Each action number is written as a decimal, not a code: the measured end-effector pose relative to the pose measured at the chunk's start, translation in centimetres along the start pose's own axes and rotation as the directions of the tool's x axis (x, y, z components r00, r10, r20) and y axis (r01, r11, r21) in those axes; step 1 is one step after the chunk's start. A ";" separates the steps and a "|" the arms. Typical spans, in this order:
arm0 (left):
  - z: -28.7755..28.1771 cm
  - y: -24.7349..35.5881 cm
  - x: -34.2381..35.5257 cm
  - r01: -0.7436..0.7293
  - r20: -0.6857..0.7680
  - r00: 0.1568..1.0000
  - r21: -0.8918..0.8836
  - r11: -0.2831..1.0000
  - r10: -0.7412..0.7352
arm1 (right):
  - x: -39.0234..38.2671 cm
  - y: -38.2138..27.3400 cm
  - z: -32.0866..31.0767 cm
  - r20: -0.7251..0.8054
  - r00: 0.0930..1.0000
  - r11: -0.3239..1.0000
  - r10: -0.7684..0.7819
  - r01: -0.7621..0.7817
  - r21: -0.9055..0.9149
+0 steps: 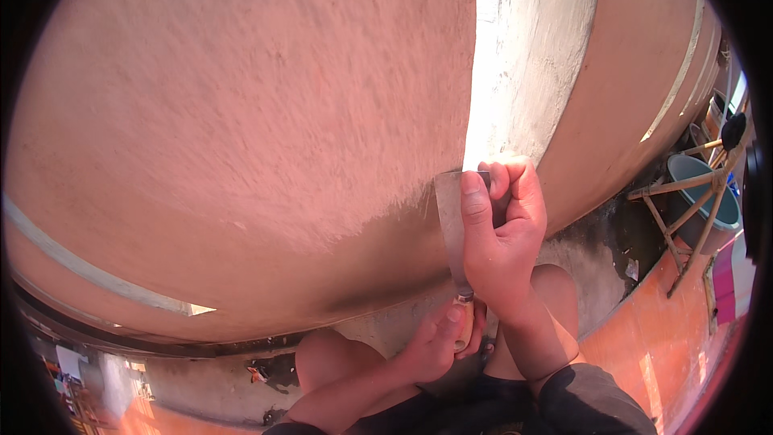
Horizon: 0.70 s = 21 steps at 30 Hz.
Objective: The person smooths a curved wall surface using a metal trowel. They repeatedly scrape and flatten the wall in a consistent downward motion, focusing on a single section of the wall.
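Observation:
A putty knife (451,221) with a wide metal blade and a short wooden handle stands upright in front of the wall. My left hand (439,342) is closed around its handle at the bottom. Higher up, my right hand (507,234) has its thumb flat against the blade near the wide top edge. The other right fingers are curled in beside and behind the blade, partly hidden. Close behind the blade is the vertical edge of a pinkish wall (282,113), streaked on its upper part and smoother and browner low down.
A bright gap parts the wall from a pale, rough wall end (551,48) on the right. Farther right, a wooden sawhorse-like frame (684,201) stands by a grey-blue bucket (704,193). My bent knees are near the wall, above an orange-toned floor (636,354).

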<state>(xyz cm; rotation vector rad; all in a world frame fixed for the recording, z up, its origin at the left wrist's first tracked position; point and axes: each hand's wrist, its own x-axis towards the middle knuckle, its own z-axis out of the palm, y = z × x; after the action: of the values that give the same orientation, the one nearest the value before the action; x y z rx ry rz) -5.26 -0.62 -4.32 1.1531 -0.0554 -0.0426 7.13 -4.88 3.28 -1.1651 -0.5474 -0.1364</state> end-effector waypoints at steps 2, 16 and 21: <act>-0.1 -0.1 -0.1 0.010 -0.002 1.000 -0.013 1.000 -0.010 | -0.3 1.4 -0.3 -0.041 0.995 0.987 -0.091 0.084 -0.137; -0.2 0.3 0.1 -0.035 0.031 0.999 0.020 0.999 0.034 | 0.4 0.3 0.2 -0.016 0.997 0.996 -0.079 0.079 -0.046; 0.2 -0.6 -1.0 0.054 -0.006 0.998 -0.003 0.999 -0.054 | -1.3 0.5 -0.2 0.027 0.999 0.994 0.047 -0.044 -0.097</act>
<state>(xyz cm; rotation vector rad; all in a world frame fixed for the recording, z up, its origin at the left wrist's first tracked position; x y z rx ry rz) -6.28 -0.97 -4.85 1.1519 -0.0184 -0.0873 6.24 -5.14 2.17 -1.2745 -0.5442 -0.1078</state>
